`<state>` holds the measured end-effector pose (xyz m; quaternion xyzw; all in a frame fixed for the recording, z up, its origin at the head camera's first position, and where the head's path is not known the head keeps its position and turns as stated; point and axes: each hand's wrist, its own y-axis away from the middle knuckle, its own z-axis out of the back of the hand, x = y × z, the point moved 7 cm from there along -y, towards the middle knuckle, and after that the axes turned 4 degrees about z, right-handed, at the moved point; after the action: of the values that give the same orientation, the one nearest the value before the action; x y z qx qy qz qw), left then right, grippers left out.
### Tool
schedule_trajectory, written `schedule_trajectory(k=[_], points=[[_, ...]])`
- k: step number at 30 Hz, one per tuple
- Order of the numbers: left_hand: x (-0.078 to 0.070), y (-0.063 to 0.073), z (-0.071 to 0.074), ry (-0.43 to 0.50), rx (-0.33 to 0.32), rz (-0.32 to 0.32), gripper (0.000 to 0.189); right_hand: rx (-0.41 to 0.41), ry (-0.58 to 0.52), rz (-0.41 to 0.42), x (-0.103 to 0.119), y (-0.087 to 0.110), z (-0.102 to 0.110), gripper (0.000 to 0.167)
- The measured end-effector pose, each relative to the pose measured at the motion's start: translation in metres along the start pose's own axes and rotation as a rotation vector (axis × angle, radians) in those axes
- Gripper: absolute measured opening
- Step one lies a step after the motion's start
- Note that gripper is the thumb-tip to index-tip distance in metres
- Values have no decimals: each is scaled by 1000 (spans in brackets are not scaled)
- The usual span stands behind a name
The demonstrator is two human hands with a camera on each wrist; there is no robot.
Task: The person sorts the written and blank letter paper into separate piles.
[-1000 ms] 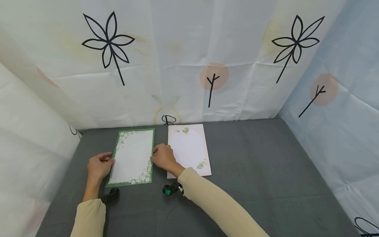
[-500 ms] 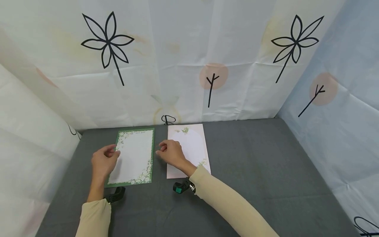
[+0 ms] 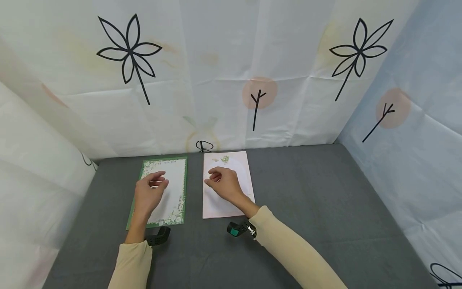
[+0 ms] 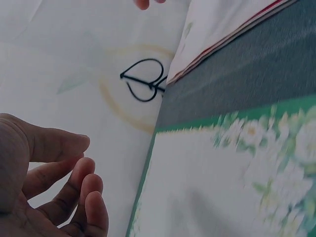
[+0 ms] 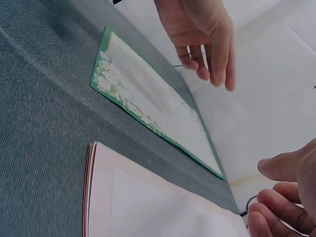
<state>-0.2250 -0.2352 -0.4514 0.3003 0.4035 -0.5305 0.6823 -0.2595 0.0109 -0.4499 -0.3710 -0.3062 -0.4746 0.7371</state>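
Note:
A green-bordered sheet of paper with white flowers (image 3: 176,176) lies flat on the grey cloth. Over it hovers my left hand (image 3: 148,196), its fingers loosely bent and holding nothing. To the right lies a stack of pink-edged stationery sheets (image 3: 216,206); layered red, green and white edges show on the stack (image 5: 143,197) in the right wrist view. My right hand (image 3: 227,184) hangs above this stack, thumb and fingers apart, with nothing between them. In the left wrist view a gap separates my left hand (image 4: 59,177) from the flowered sheet (image 4: 197,163).
Grey cloth (image 3: 306,200) covers the table, with a strip of it between the sheet and the stack. White fabric (image 3: 216,112) printed with line-drawn plants hangs behind, and more fabric (image 3: 415,168) closes the right side. Black bands sit on both wrists.
Both hands have left the edges of the green-bordered sheet and lifted. My left hand has moved right over the sheet, my right hand rightward over the pink stack. The papers stay in place.

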Motion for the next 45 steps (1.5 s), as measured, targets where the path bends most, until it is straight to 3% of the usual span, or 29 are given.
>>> schedule_trajectory(k=[13, 24, 35, 45], points=[[-10, 4, -54, 65, 119, -24, 35, -136, -18, 24, -19, 15, 46, 27], [-21, 5, -87, 92, 144, -75, 37, -187, -24, 10, -45, 27, 79, 33], [-19, 6, -109, 68, 129, -67, 43, -209, 23, -84, -79, 41, 94, 37], [-12, 7, -119, -5, 90, -49, 50, -135, 150, -162, -93, 49, 92, 44]])
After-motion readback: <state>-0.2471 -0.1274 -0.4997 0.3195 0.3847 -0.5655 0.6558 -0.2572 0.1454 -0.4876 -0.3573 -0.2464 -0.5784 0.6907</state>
